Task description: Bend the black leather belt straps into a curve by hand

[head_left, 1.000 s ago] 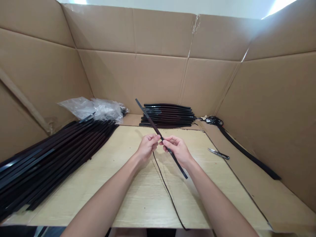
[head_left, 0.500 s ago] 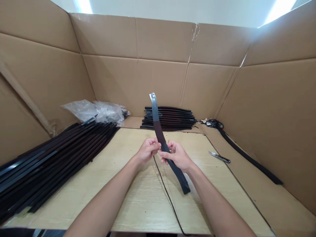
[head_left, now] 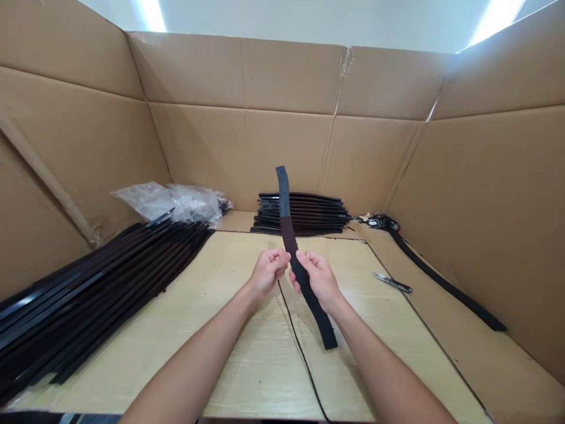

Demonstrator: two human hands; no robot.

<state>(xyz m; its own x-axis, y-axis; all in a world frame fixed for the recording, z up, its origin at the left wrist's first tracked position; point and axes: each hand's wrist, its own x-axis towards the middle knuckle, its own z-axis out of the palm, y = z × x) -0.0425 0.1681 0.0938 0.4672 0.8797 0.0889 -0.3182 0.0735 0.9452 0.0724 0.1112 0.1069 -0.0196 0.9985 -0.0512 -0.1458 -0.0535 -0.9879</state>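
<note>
A long, slightly curved black strip (head_left: pixel 314 303) with a dark brown band and a small hole near its far end is held upright over the table. My right hand (head_left: pixel 316 278) grips it around the middle, thumb on its face. My left hand (head_left: pixel 268 271) is closed in a pinch at the strip's left edge, just below the brown band. From under the left fingers a thin dark cord (head_left: pixel 296 338) runs down to the table's front edge. What exactly the left fingertips pinch is hidden, though the cord comes out of that hand.
Many dark strips (head_left: pixel 110 282) lie at the left, beside clear plastic bags (head_left: pixel 176 200). Another stack of strips (head_left: pixel 304 212) is at the back. Small snips (head_left: pixel 392 282) and a long black strip (head_left: pixel 445 282) lie at the right. Cardboard walls (head_left: pixel 198 141) surround the table (head_left: pixel 247 365).
The held strip has turned, so its far end has shifted right and looks flat and matte instead of shiny. Both hands have moved slightly, and the right thumb now sits higher on the strip.
</note>
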